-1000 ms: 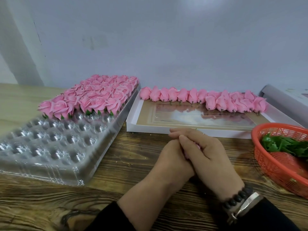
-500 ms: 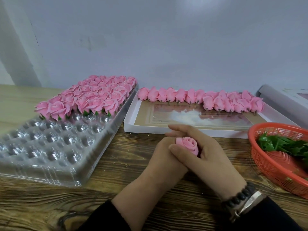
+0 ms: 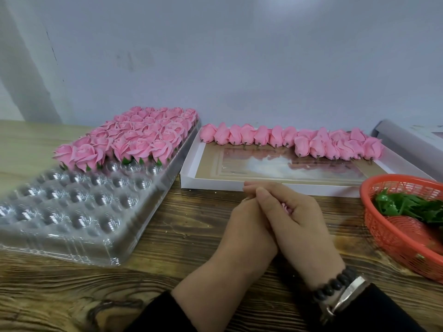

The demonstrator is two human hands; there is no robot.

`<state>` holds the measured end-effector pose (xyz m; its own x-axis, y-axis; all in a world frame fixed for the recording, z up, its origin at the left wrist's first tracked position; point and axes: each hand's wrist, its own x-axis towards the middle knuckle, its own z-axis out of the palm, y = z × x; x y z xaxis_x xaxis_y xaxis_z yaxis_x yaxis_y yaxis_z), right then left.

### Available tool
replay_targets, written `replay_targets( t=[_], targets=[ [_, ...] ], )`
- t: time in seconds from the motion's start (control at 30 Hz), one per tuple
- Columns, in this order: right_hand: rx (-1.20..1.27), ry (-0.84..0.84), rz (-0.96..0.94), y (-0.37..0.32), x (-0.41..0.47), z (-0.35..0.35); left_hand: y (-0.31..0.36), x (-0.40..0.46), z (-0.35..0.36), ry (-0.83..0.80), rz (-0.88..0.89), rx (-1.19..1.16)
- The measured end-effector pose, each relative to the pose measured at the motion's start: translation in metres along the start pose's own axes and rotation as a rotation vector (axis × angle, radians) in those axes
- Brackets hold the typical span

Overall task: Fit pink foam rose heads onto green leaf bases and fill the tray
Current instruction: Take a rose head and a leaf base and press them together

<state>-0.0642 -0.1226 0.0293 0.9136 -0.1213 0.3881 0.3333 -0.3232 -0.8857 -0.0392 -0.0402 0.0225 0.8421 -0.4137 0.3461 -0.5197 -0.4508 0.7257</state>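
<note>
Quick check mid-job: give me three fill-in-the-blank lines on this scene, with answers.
1. The green leaf bases lie in a ____ plastic basket.
2. The clear plastic tray's near cups are ____.
3. The loose pink foam rose heads lie in a flat ____ box.

Answers: red; empty; white

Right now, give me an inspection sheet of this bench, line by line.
Surface: wooden table, dark grain.
Job's things: clear tray, far rows filled with finished roses; white box with bare rose heads; red basket of green leaves.
Clutter: nothing seen.
Grippers: left hand and right hand clasped around one pink rose, mostly hidden.
Cables: nothing seen.
Surroundings: pale wall.
</note>
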Motion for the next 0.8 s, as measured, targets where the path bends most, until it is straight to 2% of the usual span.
replay_targets(
  t=[0.13, 0.23, 0.4, 0.57, 0.7, 0.8],
  targets=[
    [-0.116, -0.118, 0.017, -0.002, 0.001, -0.006, 0.002, 0.000, -0.003, -0.182, 0.004, -0.137],
    [-0.184, -0.216, 0.027, -0.003, 0.000, -0.009, 0.000, 0.000, -0.004, -0.269, 0.079, -0.014],
    [-0.211, -0.245, -0.030, -0.004, 0.001, -0.013, 0.002, -0.002, -0.004, -0.247, 0.157, 0.070],
    [-0.157, -0.240, -0.039, 0.000, 0.001, -0.018, 0.005, -0.004, -0.015, -0.167, 0.047, -0.346],
    [0.030, -0.166, -0.008, 0.003, 0.000, -0.019, -0.002, -0.001, -0.021, -0.043, 0.007, -0.400],
    [0.019, -0.053, -0.058, 0.005, 0.000, -0.018, -0.006, 0.003, -0.025, 0.085, -0.081, -0.450]
  ],
)
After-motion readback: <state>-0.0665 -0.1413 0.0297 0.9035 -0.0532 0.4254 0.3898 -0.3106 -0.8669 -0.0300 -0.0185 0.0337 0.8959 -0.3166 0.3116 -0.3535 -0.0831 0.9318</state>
